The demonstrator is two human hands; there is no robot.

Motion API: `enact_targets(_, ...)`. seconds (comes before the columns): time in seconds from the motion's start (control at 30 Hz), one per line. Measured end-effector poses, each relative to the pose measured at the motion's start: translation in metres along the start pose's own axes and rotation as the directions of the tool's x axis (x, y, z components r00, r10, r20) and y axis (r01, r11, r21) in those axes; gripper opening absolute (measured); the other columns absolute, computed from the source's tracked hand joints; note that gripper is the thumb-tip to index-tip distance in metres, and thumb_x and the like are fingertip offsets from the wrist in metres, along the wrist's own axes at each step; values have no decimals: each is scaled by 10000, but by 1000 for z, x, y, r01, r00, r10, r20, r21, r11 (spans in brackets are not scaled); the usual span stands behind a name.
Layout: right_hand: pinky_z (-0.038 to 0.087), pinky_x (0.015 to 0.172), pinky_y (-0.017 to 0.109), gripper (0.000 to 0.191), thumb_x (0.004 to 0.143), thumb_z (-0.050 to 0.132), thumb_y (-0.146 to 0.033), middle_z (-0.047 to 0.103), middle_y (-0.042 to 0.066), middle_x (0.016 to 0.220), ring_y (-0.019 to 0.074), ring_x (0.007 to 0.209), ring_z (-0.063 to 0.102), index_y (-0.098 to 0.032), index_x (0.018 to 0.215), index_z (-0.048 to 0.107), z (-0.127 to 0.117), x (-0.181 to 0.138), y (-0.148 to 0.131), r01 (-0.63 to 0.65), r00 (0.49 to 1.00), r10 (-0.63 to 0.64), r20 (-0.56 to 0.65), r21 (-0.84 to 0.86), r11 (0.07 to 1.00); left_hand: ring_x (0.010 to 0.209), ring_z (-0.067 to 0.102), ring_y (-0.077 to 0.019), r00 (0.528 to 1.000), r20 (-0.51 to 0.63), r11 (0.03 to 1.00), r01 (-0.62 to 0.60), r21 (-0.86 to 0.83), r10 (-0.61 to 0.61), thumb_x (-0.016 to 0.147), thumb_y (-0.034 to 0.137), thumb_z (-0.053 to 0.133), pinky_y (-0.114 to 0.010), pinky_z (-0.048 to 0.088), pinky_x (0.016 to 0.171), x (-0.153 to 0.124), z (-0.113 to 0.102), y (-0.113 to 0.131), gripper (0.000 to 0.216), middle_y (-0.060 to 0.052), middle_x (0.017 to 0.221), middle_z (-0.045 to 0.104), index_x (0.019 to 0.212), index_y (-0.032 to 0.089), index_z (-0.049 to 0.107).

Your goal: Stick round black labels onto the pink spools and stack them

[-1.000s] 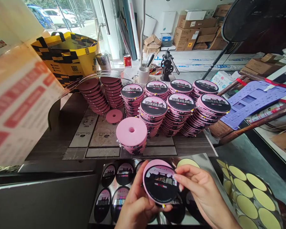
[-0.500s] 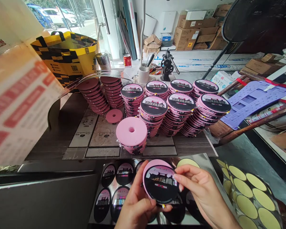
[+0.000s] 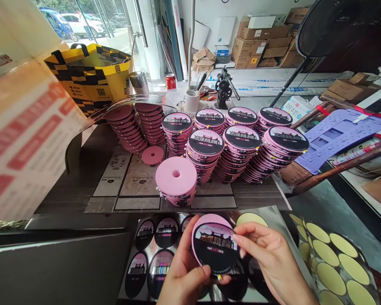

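Note:
My left hand [image 3: 184,273] grips a pink foam disc [image 3: 213,219] by its rim, thumb low on the front. A round black sticker [image 3: 217,260] with a pink picture and white lettering lies over the disc's face, a little lower than the disc, so a pink crescent shows at the top. The sticker's right edge is pinched between the thumb and fingers of my right hand [image 3: 269,250]. A small white-and-yellow bead shows below the disc. Under both hands is a shiny sheet [image 3: 142,250] of the same stickers, with one pale yellow bare circle [image 3: 251,218].
Behind stand several stacks of labelled pink discs [image 3: 205,143] and a shorter stack topped by a plain disc [image 3: 165,180]. Plain discs [image 3: 124,127] rise at the left. Spent backing sheets [image 3: 333,258] lie at right, near a purple plastic piece [image 3: 324,142]. A blurred printed sheet [image 3: 28,140] hangs close at left.
The sticker and disc are slightly lower and further right in view, as the whole scene shifts a little. My left thumb presses nearer the sticker's lower edge; the right hand keeps its pinch.

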State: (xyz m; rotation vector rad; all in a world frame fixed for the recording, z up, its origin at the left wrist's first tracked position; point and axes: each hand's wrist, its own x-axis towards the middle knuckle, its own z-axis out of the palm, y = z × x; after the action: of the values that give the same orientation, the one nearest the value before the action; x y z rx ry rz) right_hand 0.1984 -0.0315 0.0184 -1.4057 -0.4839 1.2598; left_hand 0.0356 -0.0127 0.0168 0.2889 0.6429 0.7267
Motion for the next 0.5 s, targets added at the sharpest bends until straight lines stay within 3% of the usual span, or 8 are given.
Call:
enact_targets(0.43,404,452,164,157,550,792,-288,615,-11,526,73,451,493,-179,614,699,-2,0,1,3,1000,-4,-10,-54,999,906,632,-243,999,-10,999,-32,34,32,661,113,707,-335,553,676,0,-1,-2,605,-24,1244,570,1165,412,555)
enact_targets(0.5,410,451,168,160,548,791,-296,619,-5,534,80,458,498,-181,607,698,-1,0,2,1,1000,-2,-14,-70,998,987,603,-278,999,-17,999,-34,36,35,646,136,721,-356,546,711,0,-3,-3,621,-36,1262,558,1182,396,546)
